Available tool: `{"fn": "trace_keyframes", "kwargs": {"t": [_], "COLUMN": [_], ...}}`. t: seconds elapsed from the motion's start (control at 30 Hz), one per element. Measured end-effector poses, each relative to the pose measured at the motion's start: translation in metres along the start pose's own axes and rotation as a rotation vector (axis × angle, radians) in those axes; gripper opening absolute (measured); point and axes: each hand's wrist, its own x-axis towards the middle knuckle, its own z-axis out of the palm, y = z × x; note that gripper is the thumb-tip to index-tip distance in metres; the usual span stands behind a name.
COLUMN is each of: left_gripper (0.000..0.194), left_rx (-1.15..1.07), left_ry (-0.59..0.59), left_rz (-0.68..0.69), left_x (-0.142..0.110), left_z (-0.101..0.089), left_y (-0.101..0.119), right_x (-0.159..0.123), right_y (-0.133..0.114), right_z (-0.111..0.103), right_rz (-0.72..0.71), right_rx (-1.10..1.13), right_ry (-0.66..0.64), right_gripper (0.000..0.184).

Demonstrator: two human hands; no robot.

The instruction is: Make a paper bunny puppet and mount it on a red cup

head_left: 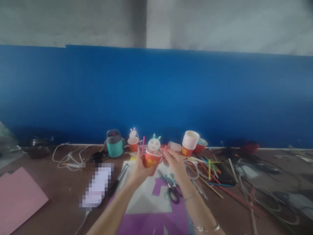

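Note:
My left hand (pixel 141 171) is wrapped round a red paper cup (pixel 152 157) with yellow markings, holding it upright above the table. A round white paper face (pixel 154 144) with teal ears rises from the cup. At the cup's left edge stands a pink straw (pixel 143 142). My right hand (pixel 174 160) is closed in a pinch by the cup's right side. Something small and red (pixel 165 148) shows at its fingertips, too blurred to name. Below the hands, black-handled scissors (pixel 173 195) lie on white paper (pixel 146 200) and purple paper (pixel 151 223).
Behind stand a teal-and-grey container (pixel 114 145), another decorated cup (pixel 133 143) and a stack of paper cups (pixel 190 143). Loose coloured straws (pixel 209 169) and cables spread to the right. A blurred-out phone (pixel 97 186) and pink paper (pixel 22 202) lie left. A blue wall panel (pixel 156 94) closes the back.

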Motion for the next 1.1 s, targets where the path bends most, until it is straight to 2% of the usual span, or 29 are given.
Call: {"fn": "trace_keyframes", "kwargs": {"t": [0.1, 0.2, 0.37, 0.5, 0.7, 0.83, 1.0, 1.1], "left_gripper": [0.111, 0.096, 0.077, 0.077, 0.076, 0.083, 0.084, 0.086], "left_rx": [0.000, -0.020, -0.030, -0.064, -0.062, -0.083, -0.107, -0.130], "left_ry": [-0.069, -0.127, -0.017, 0.053, 0.047, 0.041, 0.075, 0.050], "left_rz": [-0.011, 0.010, 0.031, 0.067, 0.069, 0.072, 0.080, 0.107], "left_x": [-0.002, -0.004, -0.005, -0.003, -0.007, -0.009, -0.010, -0.012], "left_z": [0.001, 0.003, 0.004, 0.004, 0.010, 0.012, 0.014, 0.014], "left_y": [0.006, 0.012, 0.015, 0.009, 0.009, 0.010, 0.009, 0.012], "right_x": [0.000, 0.002, 0.003, 0.002, 0.002, 0.000, -0.001, 0.000], "right_y": [0.003, 0.006, 0.003, 0.000, 0.004, 0.005, 0.004, 0.004], "right_z": [0.001, 0.002, -0.003, -0.001, 0.005, 0.008, 0.015, 0.016], "right_rz": [0.015, 0.058, 0.082, 0.101, 0.083, 0.033, 0.039, 0.037], "right_rx": [0.018, 0.063, -0.002, -0.061, -0.066, -0.007, 0.080, 0.145], "right_ry": [0.047, 0.074, -0.011, -0.043, -0.028, 0.016, 0.077, 0.053], "right_gripper": [0.045, 0.048, 0.045, 0.039, 0.031, 0.032, 0.040, 0.046]}}
